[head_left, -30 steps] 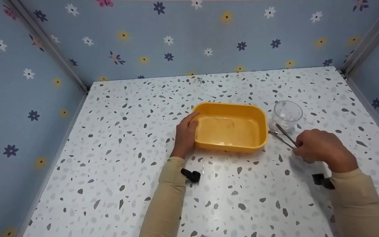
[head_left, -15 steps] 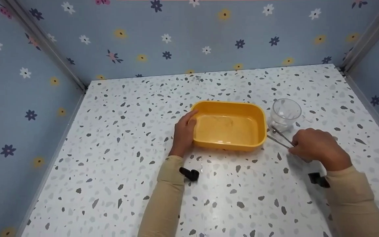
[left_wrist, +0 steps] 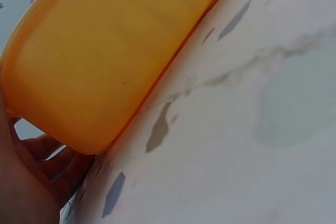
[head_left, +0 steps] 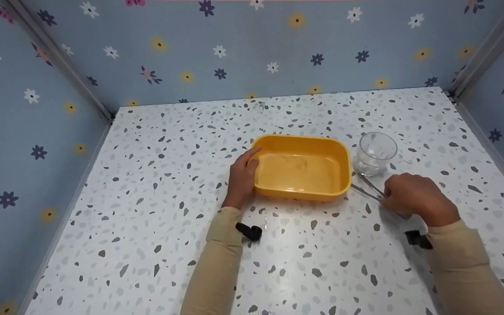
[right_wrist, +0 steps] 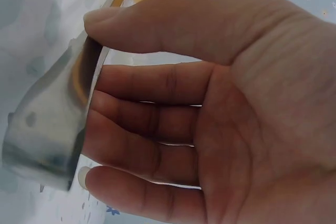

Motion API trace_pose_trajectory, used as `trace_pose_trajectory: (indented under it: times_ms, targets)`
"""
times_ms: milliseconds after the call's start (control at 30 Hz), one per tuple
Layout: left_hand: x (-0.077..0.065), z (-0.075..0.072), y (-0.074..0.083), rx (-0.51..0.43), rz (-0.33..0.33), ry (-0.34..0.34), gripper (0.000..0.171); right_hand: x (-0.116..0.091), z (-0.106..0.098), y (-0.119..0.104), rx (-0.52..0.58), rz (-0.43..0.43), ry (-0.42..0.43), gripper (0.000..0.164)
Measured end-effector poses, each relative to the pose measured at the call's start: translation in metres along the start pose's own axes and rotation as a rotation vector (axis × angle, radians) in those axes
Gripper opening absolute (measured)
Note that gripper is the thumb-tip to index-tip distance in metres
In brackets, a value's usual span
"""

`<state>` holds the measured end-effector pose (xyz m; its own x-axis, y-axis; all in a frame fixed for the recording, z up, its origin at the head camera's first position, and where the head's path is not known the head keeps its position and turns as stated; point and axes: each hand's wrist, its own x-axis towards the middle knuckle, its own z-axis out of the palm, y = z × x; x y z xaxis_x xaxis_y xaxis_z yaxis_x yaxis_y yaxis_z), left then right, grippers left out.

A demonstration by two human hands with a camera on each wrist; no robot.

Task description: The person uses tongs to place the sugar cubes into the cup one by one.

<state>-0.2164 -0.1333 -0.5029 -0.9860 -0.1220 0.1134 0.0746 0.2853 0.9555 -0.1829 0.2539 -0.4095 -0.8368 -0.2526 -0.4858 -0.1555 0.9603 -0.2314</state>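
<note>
A rectangular yellow plastic tub (head_left: 300,192) stands on the speckled table in the head view. My left hand (head_left: 239,181) grips its left end, and in the left wrist view the fingers curl round the tub's outer corner. My right hand (head_left: 416,197) holds metal tongs (head_left: 372,183) to the right of the tub, thumb on one arm and fingers against the other. The arms of the tongs are spread. One tip lies close to the tub's right wall; the other is by the base of a clear glass cup (head_left: 377,153). Whether either tip touches cannot be told.
The speckled white table (head_left: 155,183) is bounded by blue flowered panels at the back (head_left: 256,48) and both sides. Metal strips (head_left: 59,57) run up the corners. A black wrist mount (head_left: 250,232) sticks out from each sleeve.
My right hand has moved slightly left and nearer the front with the tongs, whose tips have shifted from beside the cup's wall toward its base. The left hand keeps its grip on the tub.
</note>
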Motion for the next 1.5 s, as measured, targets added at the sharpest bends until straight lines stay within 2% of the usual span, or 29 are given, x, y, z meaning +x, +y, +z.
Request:
trace_pose_trajectory:
  times_ms: [300, 533, 800, 967, 1200, 1400, 1500]
  targets:
    - [-0.012, 0.004, -0.011, -0.016, -0.05, 0.004, 0.039, 0.0, 0.011, 0.003, -0.045, -0.019, -0.019, 0.012]
    - [0.001, -0.001, -0.001, -0.001, -0.007, -0.008, 0.04, 0.003, 0.008, -0.003, -0.044, -0.011, -0.011, 0.013]
    - [0.001, 0.001, -0.004, 0.011, -0.013, -0.029, 0.041, 0.003, 0.015, -0.001, -0.022, 0.006, -0.046, 0.012]
    - [0.001, 0.001, -0.003, -0.001, 0.006, -0.012, 0.04, 0.001, 0.012, -0.003, -0.019, -0.003, -0.002, 0.011]
    - [-0.001, -0.001, 0.001, 0.025, -0.004, -0.009, 0.041, -0.001, 0.01, -0.007, -0.018, -0.013, 0.077, 0.016]
    - [-0.001, -0.002, 0.002, 0.028, 0.002, 0.002, 0.041, -0.002, 0.007, -0.007, -0.039, -0.053, 0.161, 0.047]
    - [-0.001, -0.002, 0.0, 0.016, 0.016, -0.004, 0.042, -0.003, 0.004, -0.008, -0.051, -0.077, 0.198, 0.048]
